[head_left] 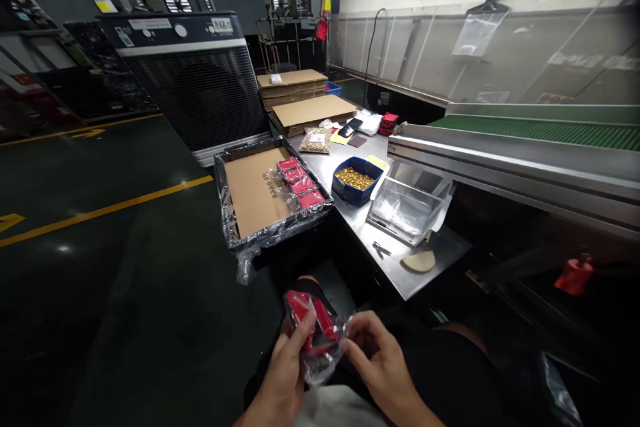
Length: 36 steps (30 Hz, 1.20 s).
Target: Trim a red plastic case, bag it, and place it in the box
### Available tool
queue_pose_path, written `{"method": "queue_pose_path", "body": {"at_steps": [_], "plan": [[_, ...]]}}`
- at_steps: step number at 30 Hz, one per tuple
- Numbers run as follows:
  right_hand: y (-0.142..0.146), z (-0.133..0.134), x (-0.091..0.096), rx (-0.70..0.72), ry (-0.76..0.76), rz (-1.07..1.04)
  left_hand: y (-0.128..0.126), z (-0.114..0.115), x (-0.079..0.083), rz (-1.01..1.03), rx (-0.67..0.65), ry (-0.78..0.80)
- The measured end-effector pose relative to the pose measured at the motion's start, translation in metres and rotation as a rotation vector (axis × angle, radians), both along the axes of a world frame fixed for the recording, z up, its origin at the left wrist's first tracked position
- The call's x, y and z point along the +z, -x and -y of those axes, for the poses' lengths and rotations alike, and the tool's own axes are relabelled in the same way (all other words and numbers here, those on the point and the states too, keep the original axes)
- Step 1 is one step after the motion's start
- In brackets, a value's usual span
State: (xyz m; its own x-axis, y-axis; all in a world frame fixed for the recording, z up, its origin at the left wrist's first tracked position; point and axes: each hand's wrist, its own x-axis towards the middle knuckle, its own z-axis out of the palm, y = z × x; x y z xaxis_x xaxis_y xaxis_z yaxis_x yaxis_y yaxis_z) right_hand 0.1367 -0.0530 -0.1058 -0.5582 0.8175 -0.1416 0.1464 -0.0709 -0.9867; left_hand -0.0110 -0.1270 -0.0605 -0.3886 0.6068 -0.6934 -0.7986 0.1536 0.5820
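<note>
Above my lap, a red and black part [327, 325] sits inside a clear plastic bag [320, 368]. My left hand [290, 360] is closed round the bagged part, with the thumb lying across its front. The fingers of my right hand [375, 353] pinch the edge of the bag on its right side. Ahead and to the left, several similar red parts [303, 185] in clear bags lie in a row along the right side of a black tray [327, 203]. The part's exact kind is unclear.
On the metal table [350, 213] stand a blue bin [350, 195] of small brass pieces and a holder [405, 213] with clear bags. Small black snips [381, 251] lie near its front edge. Cardboard sheets [315, 110] are stacked behind; a green conveyor [540, 130] runs to the right.
</note>
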Motion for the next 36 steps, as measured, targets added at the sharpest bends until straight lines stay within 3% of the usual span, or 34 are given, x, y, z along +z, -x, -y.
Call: {"method": "queue_pose_path", "body": {"at_steps": [3,8,11,14,16,19,22,25,30,36], "plan": [[-0.007,-0.005,0.006,-0.005,-0.185,0.012,0.002,-0.001,0.005,-0.11,-0.031,0.014],[0.001,-0.005,0.019,0.338,-0.355,-0.026,-0.005,0.002,0.007,-0.275,-0.144,-0.005],[0.01,-0.004,0.017,0.329,-0.374,-0.093,-0.006,0.003,0.006,-0.392,-0.191,-0.011],[0.014,-0.006,0.015,0.318,-0.424,-0.173,-0.002,0.005,0.009,-0.439,-0.254,-0.12],[0.013,-0.008,0.018,0.314,-0.337,-0.204,0.003,0.005,0.01,-0.437,-0.321,-0.175],[0.013,-0.009,0.027,0.219,0.033,-0.279,0.009,0.007,0.009,-0.493,-0.364,-0.181],[0.016,-0.009,0.034,0.074,0.406,-0.465,0.009,0.009,0.006,-0.649,-0.314,-0.175],[0.017,-0.008,0.038,0.044,0.631,-0.621,0.004,0.01,0.006,-0.734,-0.264,-0.145],[0.014,-0.009,0.04,0.082,0.731,-0.702,-0.006,0.01,0.011,-0.859,-0.194,-0.114],[0.013,-0.012,0.041,0.134,0.699,-0.663,-0.01,0.01,0.009,-0.881,-0.14,-0.126]]}}
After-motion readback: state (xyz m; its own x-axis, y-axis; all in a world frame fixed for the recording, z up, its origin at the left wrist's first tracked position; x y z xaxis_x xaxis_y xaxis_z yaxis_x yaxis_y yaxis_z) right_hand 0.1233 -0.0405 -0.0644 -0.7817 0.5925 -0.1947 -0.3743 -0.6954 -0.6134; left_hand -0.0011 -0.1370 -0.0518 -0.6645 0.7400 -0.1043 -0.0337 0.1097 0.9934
